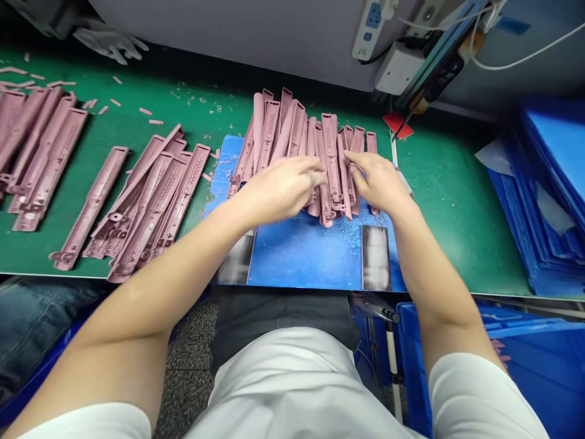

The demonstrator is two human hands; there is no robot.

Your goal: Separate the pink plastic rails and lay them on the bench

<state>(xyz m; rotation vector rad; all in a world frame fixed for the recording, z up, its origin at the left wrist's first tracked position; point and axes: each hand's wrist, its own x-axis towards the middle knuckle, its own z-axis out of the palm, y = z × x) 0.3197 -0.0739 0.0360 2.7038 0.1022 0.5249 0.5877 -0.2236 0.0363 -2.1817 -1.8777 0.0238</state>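
A pile of long, narrow pink plastic parts (269,137) lies side by side on a blue sheet (306,256). Each part looks like a ribbed, hollow half-shell with small bosses inside. Over the middle of the pile, my left hand (290,186) has its fingers bent together against a pink plastic part (329,155); its fingertips are partly hidden. From the right side, my right hand (377,180) closes thumb and forefinger on another pink plastic part (346,174) in the pile. One more pink part stands apart just behind my right hand.
More pink parts (155,198) lie on the green table (457,244) to the left, with small scraps around. Stacked blue sheets (539,201) are at the right. A screwdriver (441,79) hangs near the power strip (367,30). A white glove (109,42) lies at the back left.
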